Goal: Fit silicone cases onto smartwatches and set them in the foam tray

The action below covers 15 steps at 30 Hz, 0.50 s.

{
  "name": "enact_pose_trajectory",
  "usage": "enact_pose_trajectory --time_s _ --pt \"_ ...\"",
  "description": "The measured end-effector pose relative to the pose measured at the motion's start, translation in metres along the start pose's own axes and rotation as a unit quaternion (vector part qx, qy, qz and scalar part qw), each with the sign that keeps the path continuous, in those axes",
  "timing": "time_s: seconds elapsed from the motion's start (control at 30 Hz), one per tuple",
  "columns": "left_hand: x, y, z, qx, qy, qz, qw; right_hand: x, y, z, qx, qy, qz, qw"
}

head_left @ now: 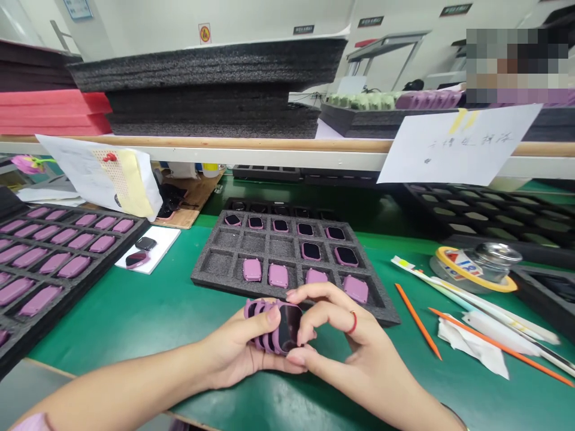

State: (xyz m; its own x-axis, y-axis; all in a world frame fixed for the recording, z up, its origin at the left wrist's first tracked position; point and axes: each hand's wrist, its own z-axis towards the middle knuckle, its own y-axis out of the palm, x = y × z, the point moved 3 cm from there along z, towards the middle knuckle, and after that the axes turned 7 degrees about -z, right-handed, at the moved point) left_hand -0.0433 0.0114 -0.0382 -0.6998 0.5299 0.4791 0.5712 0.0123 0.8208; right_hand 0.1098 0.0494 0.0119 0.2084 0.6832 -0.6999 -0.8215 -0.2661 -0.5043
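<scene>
Both hands hold a pink watch body [275,327] with a black glass face, just above the green mat [188,353]. My left hand [238,353] grips its ribbed pink side. My right hand [345,335], with a red ring on one finger, pinches its far edge, and the fingers hide part of the face. Directly beyond the hands lies a dark grey foam tray [287,257] with square pockets. Its pockets hold several pink watch bodies, some face up showing black glass, and others pink side up. Some pockets hold nothing.
To the left, a foam tray [49,257] holds several pink pieces, beside a white card [148,250] with dark watch parts. To the right lie orange pencils [417,320], a tissue [471,344], a tape roll [476,269] and a glass jar [494,261]. A shelf [287,149] runs overhead.
</scene>
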Motion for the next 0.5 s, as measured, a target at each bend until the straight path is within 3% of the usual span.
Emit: enact_pose_trajectory --time_s 0.1,0.2,0.37,0.5 --pt "0.0 -0.001 0.0 0.003 -0.003 -0.01 1.0 -0.002 0.0 0.002 0.016 -0.018 -0.013 1.0" --pt "-0.002 -0.003 0.001 -0.014 -0.002 -0.017 1.0 -0.001 -0.002 0.001 0.073 -0.037 -0.024 0.996" --pt "-0.006 0.002 -0.002 -0.122 -0.016 -0.038 0.992 0.006 -0.017 -0.003 0.239 0.046 0.07 0.967" --pt "-0.004 0.005 -0.004 -0.183 -0.012 -0.047 0.982 0.005 -0.018 -0.005 0.265 0.052 0.109 0.957"
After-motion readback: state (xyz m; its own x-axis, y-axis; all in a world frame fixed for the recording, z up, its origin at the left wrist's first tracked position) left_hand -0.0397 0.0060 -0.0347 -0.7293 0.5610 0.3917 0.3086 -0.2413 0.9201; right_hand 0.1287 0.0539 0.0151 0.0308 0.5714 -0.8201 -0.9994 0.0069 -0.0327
